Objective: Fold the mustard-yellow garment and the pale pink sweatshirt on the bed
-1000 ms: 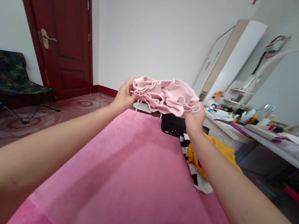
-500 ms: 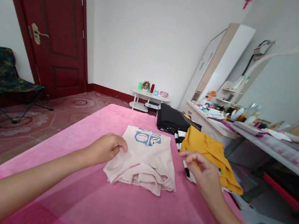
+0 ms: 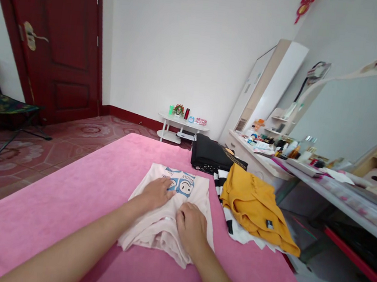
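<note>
A folded pale pink T-shirt (image 3: 155, 227) with a blue and white cartoon print lies before me, its neckline toward me. My left hand (image 3: 159, 192) rests flat on its left side, fingers stretched out and partly over the print. My right hand (image 3: 193, 227) presses on the right part of the shirt, its fingers slightly bent and no cloth visibly gripped. To the right, a folded mustard-yellow garment (image 3: 253, 197) lies over a black-and-white striped one (image 3: 233, 228).
The shirt lies on a pink bed cover (image 3: 103, 181). Folded black clothes (image 3: 207, 154) sit at its far edge. Beyond stands a small white table (image 3: 182, 121). A cluttered dressing table (image 3: 257, 155) with a mirror is at the right, and a camouflage folding chair (image 3: 6, 106) at the left.
Both hands have come down onto the pale pink shirt and moved closer together. The right hand has shifted left, away from the yellow garment. The view has turned slightly.
</note>
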Action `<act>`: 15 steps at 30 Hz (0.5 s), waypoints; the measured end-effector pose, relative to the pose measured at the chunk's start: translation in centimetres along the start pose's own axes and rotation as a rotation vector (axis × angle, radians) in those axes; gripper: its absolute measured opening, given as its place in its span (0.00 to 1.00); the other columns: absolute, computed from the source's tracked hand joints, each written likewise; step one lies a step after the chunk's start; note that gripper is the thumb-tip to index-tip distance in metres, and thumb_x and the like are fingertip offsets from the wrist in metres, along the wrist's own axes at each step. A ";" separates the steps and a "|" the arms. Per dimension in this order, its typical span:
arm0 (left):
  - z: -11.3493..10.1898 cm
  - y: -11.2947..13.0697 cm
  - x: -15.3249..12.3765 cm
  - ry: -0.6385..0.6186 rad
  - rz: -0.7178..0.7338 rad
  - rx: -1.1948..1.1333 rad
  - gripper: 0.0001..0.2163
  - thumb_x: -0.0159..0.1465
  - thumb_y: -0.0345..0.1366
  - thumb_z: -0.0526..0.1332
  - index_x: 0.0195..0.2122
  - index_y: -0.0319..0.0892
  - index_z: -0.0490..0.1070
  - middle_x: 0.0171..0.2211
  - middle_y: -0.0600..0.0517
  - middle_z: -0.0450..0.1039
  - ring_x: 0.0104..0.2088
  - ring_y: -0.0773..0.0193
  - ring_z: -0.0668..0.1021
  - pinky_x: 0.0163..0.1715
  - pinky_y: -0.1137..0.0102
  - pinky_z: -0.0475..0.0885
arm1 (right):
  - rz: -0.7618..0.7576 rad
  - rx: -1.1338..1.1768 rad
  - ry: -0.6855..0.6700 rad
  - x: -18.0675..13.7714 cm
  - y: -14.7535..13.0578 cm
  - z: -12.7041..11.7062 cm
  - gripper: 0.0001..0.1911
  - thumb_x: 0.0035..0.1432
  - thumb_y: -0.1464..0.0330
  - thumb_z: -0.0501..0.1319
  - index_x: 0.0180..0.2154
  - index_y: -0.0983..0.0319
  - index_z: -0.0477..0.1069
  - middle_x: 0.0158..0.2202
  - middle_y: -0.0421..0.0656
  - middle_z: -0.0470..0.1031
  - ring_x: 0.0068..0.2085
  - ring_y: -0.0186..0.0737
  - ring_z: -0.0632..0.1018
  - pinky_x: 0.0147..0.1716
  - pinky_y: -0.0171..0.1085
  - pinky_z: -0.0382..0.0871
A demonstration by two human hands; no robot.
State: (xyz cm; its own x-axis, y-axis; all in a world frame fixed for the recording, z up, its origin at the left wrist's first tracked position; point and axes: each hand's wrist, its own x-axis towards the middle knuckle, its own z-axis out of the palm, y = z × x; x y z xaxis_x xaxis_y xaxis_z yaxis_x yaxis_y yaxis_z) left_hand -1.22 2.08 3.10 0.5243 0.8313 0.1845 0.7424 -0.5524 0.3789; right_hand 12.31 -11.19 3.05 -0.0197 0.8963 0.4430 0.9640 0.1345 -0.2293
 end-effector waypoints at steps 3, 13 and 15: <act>-2.5 0.7 3.2 -0.025 -0.137 0.014 0.21 0.63 0.51 0.51 0.39 0.40 0.76 0.41 0.39 0.76 0.45 0.49 0.76 0.44 0.61 0.69 | 0.021 0.004 -0.013 0.5 -0.1 -0.4 0.08 0.58 0.74 0.51 0.27 0.61 0.64 0.30 0.42 0.70 0.35 0.39 0.70 0.34 0.36 0.55; 1.3 -0.6 7.4 0.222 -0.141 -0.014 0.18 0.66 0.47 0.49 0.43 0.45 0.75 0.43 0.46 0.76 0.47 0.56 0.74 0.48 0.65 0.64 | 0.193 0.205 -0.083 1.4 0.9 -0.1 0.15 0.58 0.67 0.51 0.20 0.61 0.63 0.22 0.40 0.70 0.27 0.36 0.70 0.27 0.34 0.53; 1.9 -1.2 7.4 0.240 -0.123 -0.028 0.17 0.66 0.46 0.50 0.42 0.45 0.75 0.43 0.47 0.76 0.46 0.58 0.74 0.47 0.67 0.64 | 0.259 0.381 -0.239 3.5 2.1 -0.4 0.17 0.57 0.64 0.51 0.19 0.61 0.64 0.19 0.40 0.69 0.23 0.35 0.69 0.24 0.33 0.53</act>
State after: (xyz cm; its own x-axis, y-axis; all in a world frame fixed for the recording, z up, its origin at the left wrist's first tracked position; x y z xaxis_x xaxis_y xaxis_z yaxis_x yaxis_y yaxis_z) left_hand 2.51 8.79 2.30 0.3149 0.8847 0.3436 0.7810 -0.4472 0.4358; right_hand 14.34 -8.00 4.48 0.1040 0.9861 0.1293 0.7815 -0.0006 -0.6239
